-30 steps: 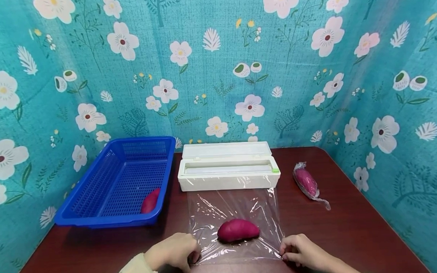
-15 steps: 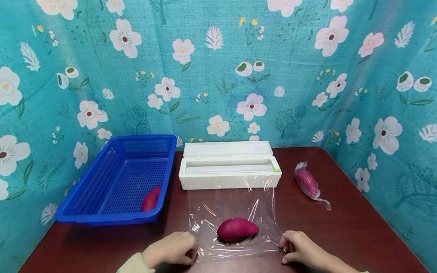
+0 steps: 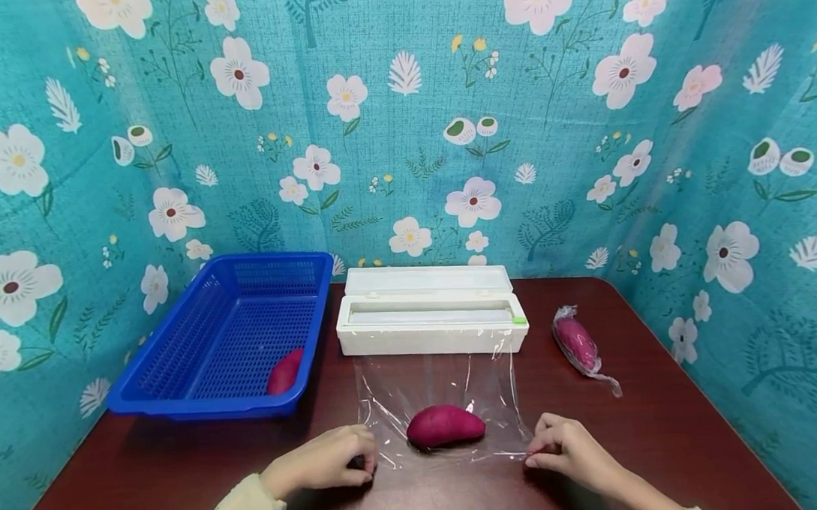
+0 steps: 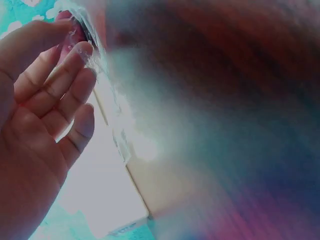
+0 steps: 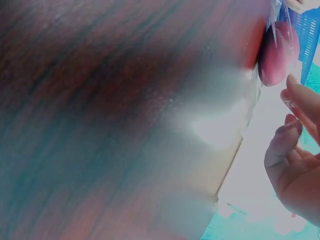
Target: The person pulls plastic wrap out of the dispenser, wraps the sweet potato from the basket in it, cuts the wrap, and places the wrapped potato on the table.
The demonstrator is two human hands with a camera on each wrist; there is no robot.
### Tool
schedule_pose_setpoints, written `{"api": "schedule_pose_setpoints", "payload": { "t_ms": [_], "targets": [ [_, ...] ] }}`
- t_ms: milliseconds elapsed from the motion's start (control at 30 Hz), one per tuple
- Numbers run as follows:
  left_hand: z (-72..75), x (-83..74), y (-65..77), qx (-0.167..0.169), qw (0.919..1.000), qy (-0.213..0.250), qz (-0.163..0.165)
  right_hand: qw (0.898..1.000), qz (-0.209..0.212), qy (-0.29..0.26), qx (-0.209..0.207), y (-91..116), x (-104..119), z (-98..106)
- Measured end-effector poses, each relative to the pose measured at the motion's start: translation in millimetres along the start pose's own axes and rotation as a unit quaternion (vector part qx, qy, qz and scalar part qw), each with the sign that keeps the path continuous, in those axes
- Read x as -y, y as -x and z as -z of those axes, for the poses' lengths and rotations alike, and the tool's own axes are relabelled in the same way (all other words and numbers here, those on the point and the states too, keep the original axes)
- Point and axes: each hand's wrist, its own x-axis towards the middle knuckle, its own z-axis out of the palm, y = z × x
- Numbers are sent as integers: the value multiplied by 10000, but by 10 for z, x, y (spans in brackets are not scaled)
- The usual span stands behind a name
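Note:
A magenta sweet potato (image 3: 445, 425) lies on a sheet of clear cling film (image 3: 386, 391) drawn out from a white cling film dispenser (image 3: 432, 340). My left hand (image 3: 333, 456) pinches the film's near left corner, thumb and index finger together at its edge; in the left wrist view the other fingers of that hand (image 4: 45, 95) are loosely bent. At the near right corner, my right hand (image 3: 569, 453) pinches the film between thumb and fingertips. In the right wrist view the sweet potato (image 5: 279, 55) shows beyond the fingers of that hand (image 5: 295, 150).
A blue plastic basket (image 3: 204, 407) at the left holds another sweet potato (image 3: 286, 372). At the right lies a sweet potato wrapped in film (image 3: 577, 342), its ends twisted. The dispenser's lid (image 3: 428, 278) stands raised, with a green slider (image 3: 520, 320) at its right. A floral curtain (image 3: 404, 135) encloses the table.
Both hands have shifted slightly forward, taking the film's near edge closer to the sweet potato. The film looks slacker near the dispenser. The sweet potato stays in place.

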Motion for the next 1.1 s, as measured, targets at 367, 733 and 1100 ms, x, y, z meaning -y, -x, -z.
{"api": "schedule_pose_setpoints", "payload": {
  "t_ms": [367,733,1100],
  "targets": [
    [-101,40,-5,-465,9814,1689,788,9900,-425,-1225,551,-22,3,40],
    [-159,95,-66,-511,9899,1105,731,9805,-905,-1518,856,-230,204,179],
    [-153,85,-119,-686,9739,1666,1383,9643,-1580,-1804,1124,-111,-173,62]
  ]
}}
